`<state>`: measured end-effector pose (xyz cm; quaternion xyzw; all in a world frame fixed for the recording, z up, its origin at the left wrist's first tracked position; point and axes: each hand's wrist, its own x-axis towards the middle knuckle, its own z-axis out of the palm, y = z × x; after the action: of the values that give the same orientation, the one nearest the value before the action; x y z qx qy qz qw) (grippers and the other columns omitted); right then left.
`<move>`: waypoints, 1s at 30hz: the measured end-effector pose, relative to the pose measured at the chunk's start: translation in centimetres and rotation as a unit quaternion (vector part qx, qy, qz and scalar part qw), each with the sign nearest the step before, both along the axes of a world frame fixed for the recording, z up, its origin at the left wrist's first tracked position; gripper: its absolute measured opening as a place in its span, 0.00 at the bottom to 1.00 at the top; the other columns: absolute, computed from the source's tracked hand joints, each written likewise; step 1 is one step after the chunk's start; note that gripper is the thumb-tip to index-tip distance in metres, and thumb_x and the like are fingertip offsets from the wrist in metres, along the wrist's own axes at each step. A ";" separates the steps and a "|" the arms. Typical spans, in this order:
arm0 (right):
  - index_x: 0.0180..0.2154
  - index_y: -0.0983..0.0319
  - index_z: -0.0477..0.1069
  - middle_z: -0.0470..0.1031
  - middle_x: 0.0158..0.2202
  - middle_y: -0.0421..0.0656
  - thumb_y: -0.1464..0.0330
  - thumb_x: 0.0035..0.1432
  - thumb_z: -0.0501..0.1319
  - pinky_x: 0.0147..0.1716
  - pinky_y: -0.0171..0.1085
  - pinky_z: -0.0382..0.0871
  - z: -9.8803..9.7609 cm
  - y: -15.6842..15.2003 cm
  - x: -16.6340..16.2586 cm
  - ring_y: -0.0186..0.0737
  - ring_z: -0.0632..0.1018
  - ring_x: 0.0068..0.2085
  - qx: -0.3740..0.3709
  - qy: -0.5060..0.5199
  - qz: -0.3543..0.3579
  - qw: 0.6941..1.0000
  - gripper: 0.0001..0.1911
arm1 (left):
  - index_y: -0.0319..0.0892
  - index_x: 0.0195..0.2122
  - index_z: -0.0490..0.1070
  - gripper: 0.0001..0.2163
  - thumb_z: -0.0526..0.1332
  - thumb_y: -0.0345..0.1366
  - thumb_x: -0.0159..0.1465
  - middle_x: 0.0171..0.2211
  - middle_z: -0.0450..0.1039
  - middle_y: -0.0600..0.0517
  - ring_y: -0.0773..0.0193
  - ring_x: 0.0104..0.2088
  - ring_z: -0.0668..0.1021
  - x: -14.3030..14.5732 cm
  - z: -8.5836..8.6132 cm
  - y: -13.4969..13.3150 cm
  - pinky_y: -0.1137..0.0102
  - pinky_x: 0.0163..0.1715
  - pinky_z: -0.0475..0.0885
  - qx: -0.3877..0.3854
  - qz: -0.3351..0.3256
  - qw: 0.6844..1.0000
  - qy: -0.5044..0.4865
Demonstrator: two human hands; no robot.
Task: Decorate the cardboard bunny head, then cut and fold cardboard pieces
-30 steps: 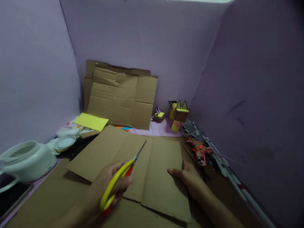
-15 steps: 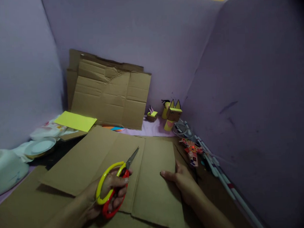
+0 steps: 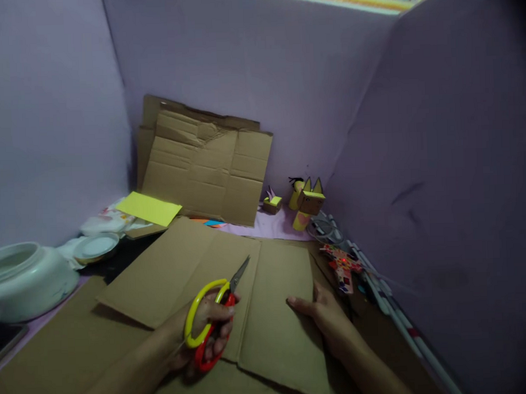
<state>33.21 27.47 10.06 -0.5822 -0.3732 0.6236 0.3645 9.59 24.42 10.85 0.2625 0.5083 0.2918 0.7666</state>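
My left hand (image 3: 205, 337) grips a pair of scissors (image 3: 215, 313) with one yellow and one red handle loop, fingers through the loops. The short blades point up and to the right over a flat, creased cardboard sheet (image 3: 183, 269) lying in front of me. My right hand (image 3: 325, 318) rests palm down on the right part of that sheet, thumb pointing left along its surface. The sheet lies on a larger cardboard layer (image 3: 57, 359).
More cardboard (image 3: 205, 164) leans on the purple back wall. A yellow paper (image 3: 149, 208), a white lid (image 3: 95, 247) and a white pot (image 3: 24, 280) are at left. Small cardboard cat figures (image 3: 308, 201), a patterned paper figure (image 3: 343, 266) and white sticks (image 3: 392, 313) line the right wall.
The left hand shifted its hold so the fingers sit in the scissor loops, and the handles have opened. The view swung left and back right. The right hand stayed on the sheet.
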 end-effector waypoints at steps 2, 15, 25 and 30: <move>0.49 0.63 0.65 0.77 0.44 0.50 0.66 0.39 0.67 0.36 0.42 0.73 -0.1 0.0 0.2 0.53 0.78 0.41 -0.012 -0.014 0.008 1.000 0.32 | 0.40 0.44 0.58 0.24 0.60 0.38 0.46 0.14 0.64 0.61 0.71 0.10 0.65 0.1 0.0 -0.1 0.80 0.06 0.57 -0.002 0.002 1.000 0.001; 0.56 0.61 0.61 0.79 0.40 0.50 0.63 0.42 0.66 0.38 0.44 0.73 0.1 -0.1 0.2 0.52 0.80 0.38 -0.049 0.001 0.016 0.999 0.38 | 0.38 0.43 0.63 0.23 0.62 0.37 0.44 0.12 0.64 0.60 0.71 0.10 0.65 0.2 -0.5 -1.1 0.78 0.07 0.59 0.068 -0.008 0.998 0.002; 0.60 0.62 0.55 0.79 0.37 0.49 0.67 0.39 0.66 0.29 0.41 0.72 0.0 0.2 0.8 0.52 0.80 0.33 -0.065 0.015 -0.022 0.998 0.45 | 0.42 0.43 0.64 0.17 0.62 0.40 0.53 0.13 0.55 0.64 0.77 0.12 0.56 -3.3 3.6 -1.0 0.82 0.11 0.53 0.200 0.162 0.965 0.042; 0.60 0.61 0.55 0.79 0.34 0.47 0.67 0.39 0.65 0.29 0.41 0.72 0.5 0.6 1.2 0.50 0.80 0.30 -0.074 -0.004 -0.021 0.997 0.44 | 0.43 0.37 0.65 0.10 0.61 0.38 0.55 0.12 0.57 0.63 0.75 0.11 0.57 -6.8 5.5 -0.2 0.81 0.10 0.55 0.228 0.257 0.935 0.093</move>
<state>34.38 28.05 10.54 -0.6179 -0.3148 0.6395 0.3321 2.84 24.20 16.40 0.3167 0.5471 0.5610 0.5344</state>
